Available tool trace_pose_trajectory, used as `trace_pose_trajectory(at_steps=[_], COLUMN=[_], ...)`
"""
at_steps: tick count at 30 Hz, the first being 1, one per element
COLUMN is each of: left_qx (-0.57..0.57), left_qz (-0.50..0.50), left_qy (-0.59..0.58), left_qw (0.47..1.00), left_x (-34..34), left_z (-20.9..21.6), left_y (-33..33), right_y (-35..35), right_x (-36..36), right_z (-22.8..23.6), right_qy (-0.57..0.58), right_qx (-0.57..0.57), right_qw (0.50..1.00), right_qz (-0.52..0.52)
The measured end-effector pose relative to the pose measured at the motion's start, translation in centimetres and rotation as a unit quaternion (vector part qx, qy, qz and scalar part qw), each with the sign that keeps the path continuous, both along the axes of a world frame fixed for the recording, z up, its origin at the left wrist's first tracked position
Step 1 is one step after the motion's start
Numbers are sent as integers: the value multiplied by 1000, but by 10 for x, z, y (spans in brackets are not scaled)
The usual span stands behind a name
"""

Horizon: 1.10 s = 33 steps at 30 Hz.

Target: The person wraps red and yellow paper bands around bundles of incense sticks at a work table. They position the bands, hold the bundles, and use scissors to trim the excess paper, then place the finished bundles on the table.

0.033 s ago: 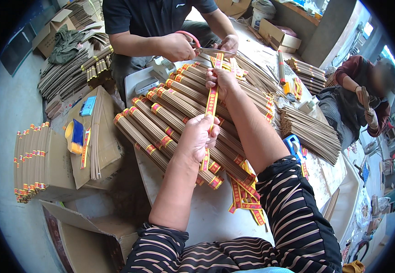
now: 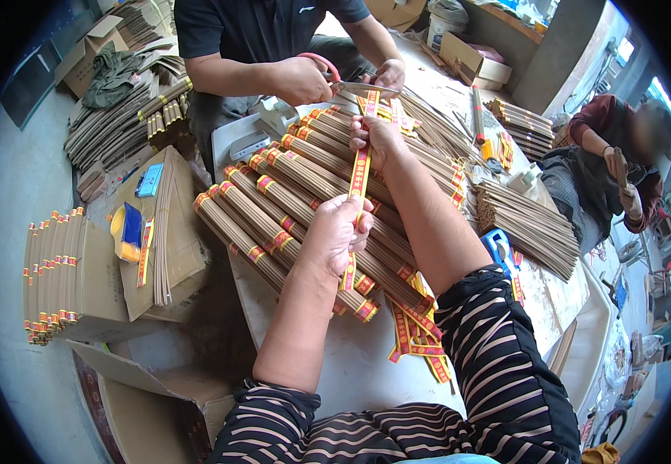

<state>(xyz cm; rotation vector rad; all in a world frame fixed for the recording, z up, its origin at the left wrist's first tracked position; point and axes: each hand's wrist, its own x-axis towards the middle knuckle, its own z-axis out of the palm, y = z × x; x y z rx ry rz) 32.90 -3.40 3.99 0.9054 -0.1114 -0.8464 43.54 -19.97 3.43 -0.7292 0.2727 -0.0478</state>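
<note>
A long red-and-yellow printed paper strip (image 2: pixel 361 172) is stretched between my two closed hands. My left hand (image 2: pixel 337 232) grips its lower part, while my right hand (image 2: pixel 380 141) pinches it nearer the far end. Beneath lie several bundles of brown incense sticks (image 2: pixel 304 193), wrapped with red and yellow bands. Across the table a co-worker holds red-handled scissors (image 2: pixel 355 87), whose blades meet the strip's far end. The co-worker's other hand (image 2: pixel 388 75) is by the blade tips. More loose strips (image 2: pixel 413 338) hang in a heap by my right forearm.
Loose incense sticks (image 2: pixel 527 224) lie on the table's right, near a blue tape dispenser (image 2: pixel 498 246). Another person (image 2: pixel 621 158) sits at the far right. On the left, cardboard boxes (image 2: pixel 111 301) bear a row of wrapped bundles (image 2: pixel 53 274). An opened carton (image 2: pixel 150 387) stands lower left.
</note>
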Motion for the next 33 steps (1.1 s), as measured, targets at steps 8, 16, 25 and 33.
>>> trace_pose_trajectory(at_steps=[8,16,25,33], left_qx=[-2,-1,2,18], left_qz=[-1,4,12,12], left_qy=[-1,0,-1,1], left_qw=[1000,1000,1000,1000], left_x=[0,0,0,-1], left_z=[0,0,0,2], left_y=[1,1,-1,-2], right_y=[1,1,1,2], right_x=[0,1,-1,-2], right_z=[1,-1,5,1], right_qy=[5,0,18,5], right_qx=[2,-4,1,-10], right_qw=[1000,1000,1000,1000], right_qz=[-4,-3,-16,-2])
